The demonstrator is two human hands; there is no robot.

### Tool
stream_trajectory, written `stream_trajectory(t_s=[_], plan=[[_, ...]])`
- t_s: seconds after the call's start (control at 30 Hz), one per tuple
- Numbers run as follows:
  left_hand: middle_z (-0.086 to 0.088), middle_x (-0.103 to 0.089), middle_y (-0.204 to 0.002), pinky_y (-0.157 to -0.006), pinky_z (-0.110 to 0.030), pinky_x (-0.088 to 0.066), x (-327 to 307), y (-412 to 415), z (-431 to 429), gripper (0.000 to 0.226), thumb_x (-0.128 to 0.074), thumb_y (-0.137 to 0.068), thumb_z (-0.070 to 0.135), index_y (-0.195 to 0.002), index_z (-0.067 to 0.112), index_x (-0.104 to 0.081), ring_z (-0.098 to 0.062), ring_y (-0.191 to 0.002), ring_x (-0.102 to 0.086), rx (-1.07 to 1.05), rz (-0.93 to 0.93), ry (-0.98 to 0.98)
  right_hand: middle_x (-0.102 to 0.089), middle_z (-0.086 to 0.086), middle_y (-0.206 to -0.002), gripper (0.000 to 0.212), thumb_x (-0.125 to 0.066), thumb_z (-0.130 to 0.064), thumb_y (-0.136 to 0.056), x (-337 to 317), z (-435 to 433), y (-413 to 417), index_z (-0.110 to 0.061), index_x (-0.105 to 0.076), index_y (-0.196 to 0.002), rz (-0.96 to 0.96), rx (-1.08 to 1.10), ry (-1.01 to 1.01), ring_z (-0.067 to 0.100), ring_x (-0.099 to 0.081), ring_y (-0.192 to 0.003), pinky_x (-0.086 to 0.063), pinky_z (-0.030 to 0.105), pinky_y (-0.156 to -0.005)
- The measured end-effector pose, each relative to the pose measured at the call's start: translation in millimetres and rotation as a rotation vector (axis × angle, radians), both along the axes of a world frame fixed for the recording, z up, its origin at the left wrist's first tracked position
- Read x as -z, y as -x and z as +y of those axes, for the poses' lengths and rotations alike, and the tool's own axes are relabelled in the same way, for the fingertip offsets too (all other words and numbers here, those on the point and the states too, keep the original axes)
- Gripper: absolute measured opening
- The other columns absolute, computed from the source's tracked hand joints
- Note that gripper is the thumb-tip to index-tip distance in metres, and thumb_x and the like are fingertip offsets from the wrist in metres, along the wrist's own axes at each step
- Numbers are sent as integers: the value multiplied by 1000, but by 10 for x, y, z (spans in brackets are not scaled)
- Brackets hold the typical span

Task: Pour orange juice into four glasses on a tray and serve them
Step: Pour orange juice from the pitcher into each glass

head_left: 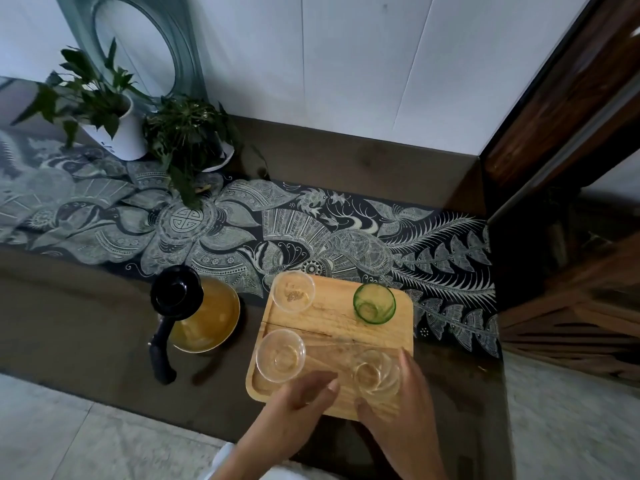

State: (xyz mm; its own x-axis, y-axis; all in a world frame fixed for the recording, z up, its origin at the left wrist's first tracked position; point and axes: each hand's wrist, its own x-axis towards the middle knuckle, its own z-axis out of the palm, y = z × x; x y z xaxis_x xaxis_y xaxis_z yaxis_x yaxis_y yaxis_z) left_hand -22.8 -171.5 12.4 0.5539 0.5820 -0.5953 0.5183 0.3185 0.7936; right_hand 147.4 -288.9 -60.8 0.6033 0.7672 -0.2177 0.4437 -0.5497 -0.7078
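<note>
Dark worktop (86, 323): right grip (408, 403) clasps 5 o'clock glass (375, 375) on tray (332, 317), left grip (301, 396) released; arranging, seemingly; next, grasp 9 o'clock jug (207, 317).

I see a pale honey wood tray (332, 317), a green glass (374, 303), a clear glass (375, 374), an amber jug (207, 317) with black lid, and a dark blue cloth (311, 233) with pale leaf-and-flower tracery.

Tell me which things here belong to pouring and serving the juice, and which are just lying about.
For the job: juice jug, wooden tray, green glass, far-left clear glass, near-left clear glass, near-right clear glass gripped by the right hand, left hand over the tray.
Lying about: plant in white pot, second potted plant, patterned cloth, round frame against the wall.
</note>
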Motion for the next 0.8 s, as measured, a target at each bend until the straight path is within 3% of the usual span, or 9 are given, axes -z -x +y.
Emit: stream_trajectory(t_s=[0.07, 0.13, 0.2, 0.33, 0.4, 0.47, 0.53, 0.67, 0.8], plan=[[18, -76, -107, -99, -30, -53, -138, 227, 99, 24, -60, -95, 44, -112, 33, -73, 0, -107, -68, -77, -68, -114, -38, -14, -156, 95, -69, -58, -68, -120, 48, 131, -31, -36, -153, 4, 40, -104, 8, -35, -143, -37, 41, -113], [13, -77, -105, -90, -31, -57, -283, 495, 215, 20, -61, -93, 37, -107, 35, -75, -7, -102, -72, -177, -116, -281, -41, -32, -147, 74, -68, -52, -75, -244, 156, 330, -41, -45, -144, 19, 45, -204, -8, -37, -137, -37, 20, -108], [8, -79, -102, -85, -27, -58, -386, 770, 355, 18, -64, -94, 24, -106, 28, -76, -9, -99, -73, -329, -157, -397, -47, -32, -143, 61, -72, -42, -81, -364, 335, 600, -35, -55, -139, 65, 29, -300, -9, -42, -134, -36, 9, -104], [4, -79, -101, -81, -23, -57, -404, 1321, 730, 18, -64, -95, 14, -108, 19, -75, -9, -95, -73, -622, -151, -536, -66, -18, -126, 45, -75, -33, -86, -481, 854, 1282, -24, -66, -129, 255, 46, -394, 5, -62, -119, -50, 21, -97], [5, -78, -103, -82, -22, -57, -319, 1586, 922, 17, -64, -97, 15, -108, 24, -74, -10, -98, -72, -713, -123, -503, -72, -14, -116, 33, -77, -31, -89, -526, 1141, 1633, -25, -70, -121, 441, 82, -374, 6, -67, -111, -53, 24, -94], [4, -78, -102, -88, -32, -57, -190, 1852, 1098, 16, -63, -99, 18, -108, 26, -74, -14, -100, -72, -761, -106, -398, -74, -13, -112, 26, -75, -28, -91, -517, 1413, 1981, -25, -71, -116, 579, 108, -327, 5, -68, -108, -53, 23, -92], [2, -78, -102, -94, -45, -56, -53, 2053, 1233, 14, -62, -100, 23, -108, 25, -74, -17, -101, -73, -748, -108, -277, -74, -10, -110, 26, -73, -27, -93, -437, 1640, 2277, -24, -70, -118, 633, 124, -283, 2, -68, -105, -53, 19, -88], [-2, -79, -96, -92, -52, -56, 133, 2241, 1341, 23, -53, -103, 30, -103, 23, -75, -25, -96, -73, -636, -108, -112, -75, -9, -104, 20, -65, -39, -97, -244, 1967, 2681, -25, -73, -108, 692, 161, -153, -3, -67, -100, -51, 18, -87], [-4, -78, -104, -96, -55, -54, 225, 2359, 1370, 29, -49, -104, 34, -105, 30, -77, -23, -101, -74, -521, -139, -25, -77, 1, -92, 44, -58, -54, -96, -135, 2140, 2946, -14, -76, -90, 688, 214, -159, 15, -71, -93, -54, 40, -89]])
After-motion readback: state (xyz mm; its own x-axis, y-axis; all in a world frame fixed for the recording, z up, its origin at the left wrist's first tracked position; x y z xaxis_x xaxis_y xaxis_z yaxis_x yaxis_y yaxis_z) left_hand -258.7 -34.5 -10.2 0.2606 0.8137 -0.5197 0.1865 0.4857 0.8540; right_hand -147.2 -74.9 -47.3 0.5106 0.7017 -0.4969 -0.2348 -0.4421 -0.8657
